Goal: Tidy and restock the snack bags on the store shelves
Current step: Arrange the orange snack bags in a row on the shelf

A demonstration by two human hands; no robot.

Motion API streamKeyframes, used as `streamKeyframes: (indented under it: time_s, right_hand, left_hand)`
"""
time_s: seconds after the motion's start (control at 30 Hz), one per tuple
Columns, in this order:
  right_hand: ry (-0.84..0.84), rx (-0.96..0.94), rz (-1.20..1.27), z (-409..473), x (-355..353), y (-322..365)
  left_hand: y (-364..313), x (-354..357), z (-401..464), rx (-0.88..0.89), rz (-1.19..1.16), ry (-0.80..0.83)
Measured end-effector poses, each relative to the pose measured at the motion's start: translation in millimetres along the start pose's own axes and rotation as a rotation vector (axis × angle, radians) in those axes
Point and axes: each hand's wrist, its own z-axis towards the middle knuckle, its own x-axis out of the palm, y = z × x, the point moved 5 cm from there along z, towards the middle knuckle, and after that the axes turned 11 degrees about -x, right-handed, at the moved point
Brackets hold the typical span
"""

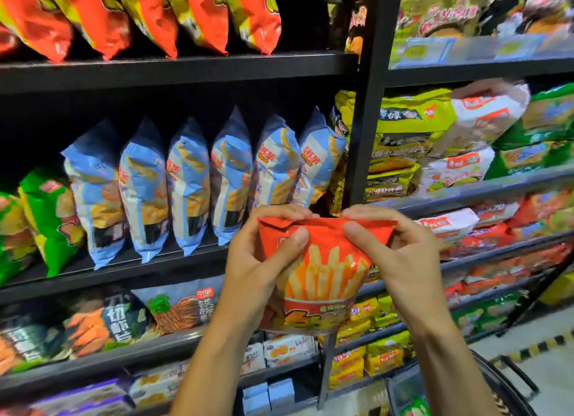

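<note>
I hold the red fries bag (pixel 320 276) upright in front of me, my left hand (pixel 257 260) and right hand (pixel 400 260) each pinching its top edge; the blue bags (pixel 192 182) stand just beyond, up-left.

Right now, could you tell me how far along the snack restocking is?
Done: the blue fries bags stand in a neat row on the middle shelf. In hand: left hand and right hand pinch the red fries bag by its top. Left: shelving it.
</note>
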Motion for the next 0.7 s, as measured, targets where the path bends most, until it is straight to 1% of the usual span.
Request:
streamKeyframes:
  time_s: [0.07, 0.2, 0.3, 0.4, 0.5, 0.6, 0.7]
  right_hand:
    - [0.012, -0.033, 0.050, -4, -3, -3]
    - [0.045, -0.096, 0.128, -9, -1, -7]
    - [0.067, -0.100, 0.182, -11, 3, -9]
    - [0.066, -0.086, 0.217, -13, 3, -12]
    - [0.070, -0.077, 0.189, -15, -3, -16]
    - [0.126, 0.005, 0.152, -17, -8, -19]
    - [0.122, 0.122, 0.066, -23, -14, -32]
  left_hand:
    - [4, 2, -5, -0.054, -0.023, -0.027]
    - [16, 6, -13, -0.219, -0.115, -0.102]
    - [20, 5, -16, -0.278, -0.180, -0.159]
    - [20, 0, -16, -0.293, -0.165, -0.167]
    - [27, -4, -16, -0.327, -0.132, -0.156]
    - [33, -3, -19, -0.297, -0.099, -0.159]
    - [36, -2, -20, -0.241, -0.075, -0.208]
